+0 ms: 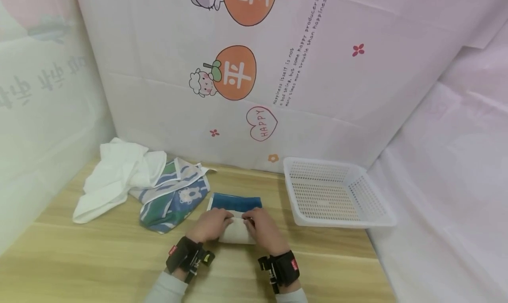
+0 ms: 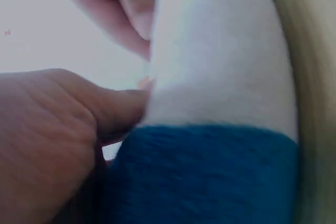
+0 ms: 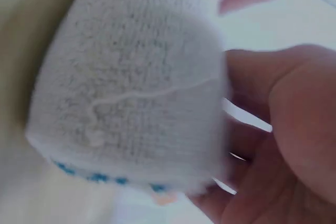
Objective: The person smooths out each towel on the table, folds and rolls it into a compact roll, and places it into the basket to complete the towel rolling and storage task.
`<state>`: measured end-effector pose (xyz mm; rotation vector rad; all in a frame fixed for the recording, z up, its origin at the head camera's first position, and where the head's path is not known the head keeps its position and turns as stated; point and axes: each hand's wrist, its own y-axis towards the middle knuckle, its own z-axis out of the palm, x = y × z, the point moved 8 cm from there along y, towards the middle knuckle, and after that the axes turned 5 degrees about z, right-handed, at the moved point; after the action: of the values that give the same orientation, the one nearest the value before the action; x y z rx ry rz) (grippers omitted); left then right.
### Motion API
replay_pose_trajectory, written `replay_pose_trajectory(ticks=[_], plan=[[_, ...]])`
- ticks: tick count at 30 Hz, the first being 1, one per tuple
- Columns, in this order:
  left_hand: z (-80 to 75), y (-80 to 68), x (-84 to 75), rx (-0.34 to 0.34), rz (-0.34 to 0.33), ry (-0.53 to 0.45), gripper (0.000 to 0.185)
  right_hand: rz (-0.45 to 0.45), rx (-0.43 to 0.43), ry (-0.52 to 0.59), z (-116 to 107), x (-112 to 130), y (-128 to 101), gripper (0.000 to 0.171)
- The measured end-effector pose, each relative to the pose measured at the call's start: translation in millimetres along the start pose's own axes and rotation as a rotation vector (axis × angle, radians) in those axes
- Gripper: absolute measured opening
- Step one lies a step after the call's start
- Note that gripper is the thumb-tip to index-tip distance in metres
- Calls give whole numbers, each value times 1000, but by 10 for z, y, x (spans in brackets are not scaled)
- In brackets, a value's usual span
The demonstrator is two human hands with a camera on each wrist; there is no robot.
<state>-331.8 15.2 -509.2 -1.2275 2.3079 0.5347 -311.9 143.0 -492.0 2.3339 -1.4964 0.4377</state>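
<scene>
A small towel (image 1: 238,232) with white and dark blue parts lies partly folded on the wooden table in front of me. At its left side, my left hand (image 1: 211,225) pinches the upper edge of the white folded part. My right hand (image 1: 265,230) grips that same edge on the other side, a short gap from the left one. The left wrist view shows the towel's rounded white fold (image 2: 226,61) meeting a blue band (image 2: 210,177). A loose thread (image 3: 152,94) runs across the white face in the right wrist view. Some fingertips are hidden behind the cloth.
To the left, a crumpled white towel (image 1: 119,170) lies against a blue and green towel (image 1: 172,208) with a bear pattern. A white perforated plastic basket (image 1: 293,197) stands at the right table edge. Printed cloth (image 1: 317,131) hangs behind the table.
</scene>
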Motion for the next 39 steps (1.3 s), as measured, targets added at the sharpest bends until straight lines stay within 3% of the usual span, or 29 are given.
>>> replay_pose_trajectory(ticks=[5,8,11,19,25,32,39], plan=[[15,23,139,-53,-41,-71,24,51,-4,-131,-55,154,-27,28],[-49,21,82,-112,19,-43,20,43,7,-192,21,175,-21,34],[-133,3,-33,-151,88,12,16,47,15,-162,92,101,-10,30],[-183,-70,-165,-67,128,85,36,57,98,30,163,-130,6,25],[-163,-33,-98,12,133,-10,11,48,157,86,184,-143,36,30],[-81,-16,77,91,80,-139,26,45,50,-58,-46,119,0,34],[-64,-18,199,13,41,-189,37,10,0,-254,5,289,-30,58]])
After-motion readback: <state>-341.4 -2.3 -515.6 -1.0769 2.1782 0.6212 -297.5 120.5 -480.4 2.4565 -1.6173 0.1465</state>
